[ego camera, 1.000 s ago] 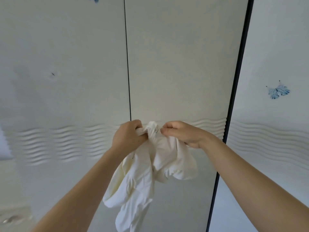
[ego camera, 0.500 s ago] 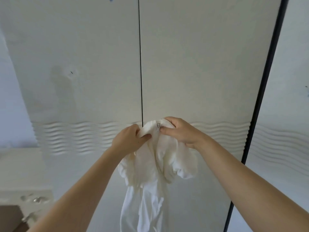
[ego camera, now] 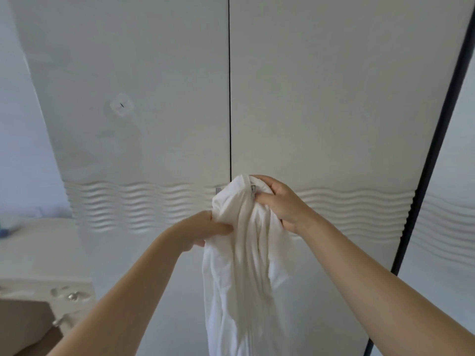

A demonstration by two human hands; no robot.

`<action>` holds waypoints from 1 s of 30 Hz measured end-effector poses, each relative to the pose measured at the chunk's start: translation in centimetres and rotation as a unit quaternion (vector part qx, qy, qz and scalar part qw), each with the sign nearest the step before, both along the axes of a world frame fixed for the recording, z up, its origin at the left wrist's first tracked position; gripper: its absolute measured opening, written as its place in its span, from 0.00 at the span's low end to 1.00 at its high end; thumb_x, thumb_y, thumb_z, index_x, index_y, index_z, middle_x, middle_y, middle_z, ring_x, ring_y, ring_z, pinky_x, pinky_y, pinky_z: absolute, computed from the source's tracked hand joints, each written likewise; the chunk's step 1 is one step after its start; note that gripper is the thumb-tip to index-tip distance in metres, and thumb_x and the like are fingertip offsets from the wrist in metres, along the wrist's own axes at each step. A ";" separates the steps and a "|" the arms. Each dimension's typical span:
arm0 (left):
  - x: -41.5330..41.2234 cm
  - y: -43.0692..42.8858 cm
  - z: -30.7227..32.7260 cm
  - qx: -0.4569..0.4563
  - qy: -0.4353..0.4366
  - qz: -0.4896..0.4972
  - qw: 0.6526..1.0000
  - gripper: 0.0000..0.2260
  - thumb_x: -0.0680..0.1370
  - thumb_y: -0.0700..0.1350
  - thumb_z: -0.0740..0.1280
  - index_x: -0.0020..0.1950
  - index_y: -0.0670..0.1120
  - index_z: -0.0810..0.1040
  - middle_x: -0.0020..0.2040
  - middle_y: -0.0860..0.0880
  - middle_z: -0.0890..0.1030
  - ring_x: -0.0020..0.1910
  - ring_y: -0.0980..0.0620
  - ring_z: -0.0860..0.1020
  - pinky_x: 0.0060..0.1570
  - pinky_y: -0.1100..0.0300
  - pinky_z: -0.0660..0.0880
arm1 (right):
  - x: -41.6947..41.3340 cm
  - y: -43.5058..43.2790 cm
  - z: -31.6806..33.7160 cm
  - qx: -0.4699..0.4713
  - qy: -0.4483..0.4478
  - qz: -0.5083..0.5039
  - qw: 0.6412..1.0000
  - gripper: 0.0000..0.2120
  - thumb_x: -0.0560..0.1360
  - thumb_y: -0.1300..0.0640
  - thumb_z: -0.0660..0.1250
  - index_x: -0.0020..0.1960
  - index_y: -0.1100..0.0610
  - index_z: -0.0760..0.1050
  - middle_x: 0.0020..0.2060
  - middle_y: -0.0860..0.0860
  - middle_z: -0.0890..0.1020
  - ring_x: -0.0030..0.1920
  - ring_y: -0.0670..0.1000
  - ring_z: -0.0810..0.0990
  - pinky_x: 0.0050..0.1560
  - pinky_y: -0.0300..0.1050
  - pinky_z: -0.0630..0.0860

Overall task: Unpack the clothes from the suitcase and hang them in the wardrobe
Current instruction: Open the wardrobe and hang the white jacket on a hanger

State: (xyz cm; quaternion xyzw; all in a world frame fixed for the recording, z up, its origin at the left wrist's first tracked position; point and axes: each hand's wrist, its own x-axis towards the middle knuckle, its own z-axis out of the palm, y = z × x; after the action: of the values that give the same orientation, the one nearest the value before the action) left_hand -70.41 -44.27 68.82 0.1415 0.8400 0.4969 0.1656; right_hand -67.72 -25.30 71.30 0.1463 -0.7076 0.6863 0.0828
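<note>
Before the wardrobe doors (ego camera: 321,98), which stand closed behind both hands, a white garment (ego camera: 244,265) is held up in the head view. Its top edge is pinched by the right hand (ego camera: 280,201), with fingers curled over the bunched cloth just beside a small metal zip pull (ego camera: 253,189). The upper end is thus held highest, so that the rest falls free beneath the hands. Lower than the right hand and to its left, a fold at the garment's side is gripped by the left hand (ego camera: 203,229). The thumb is laid across the cloth, seemingly so that the bunched cloth can be drawn apart and its shape found. No hanger is seen, and the suitcase is out of view. Below and to the left of the left hand, a low white cabinet (ego camera: 38,255) is visible. It is judged that the garment is being straightened for hanging, and that the doors must yet be opened.
</note>
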 end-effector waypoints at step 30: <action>-7.7 -1.6 -1.3 -0.007 0.331 0.077 0.940 0.09 0.72 0.48 0.73 0.48 0.46 0.78 0.41 0.51 0.82 0.43 0.48 0.80 0.43 0.50 0.76 | -6.8 -4.4 -4.5 0.240 0.155 -0.246 0.926 0.05 0.72 0.49 0.71 0.40 0.45 0.75 0.37 0.40 0.81 0.40 0.43 0.80 0.42 0.41 0.76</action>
State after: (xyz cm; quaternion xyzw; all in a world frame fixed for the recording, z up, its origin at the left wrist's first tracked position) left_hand -78.10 -45.88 67.55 0.2316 0.8594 0.4270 -0.1596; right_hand -74.54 -29.65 66.77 0.0876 -0.8430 0.4228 0.3207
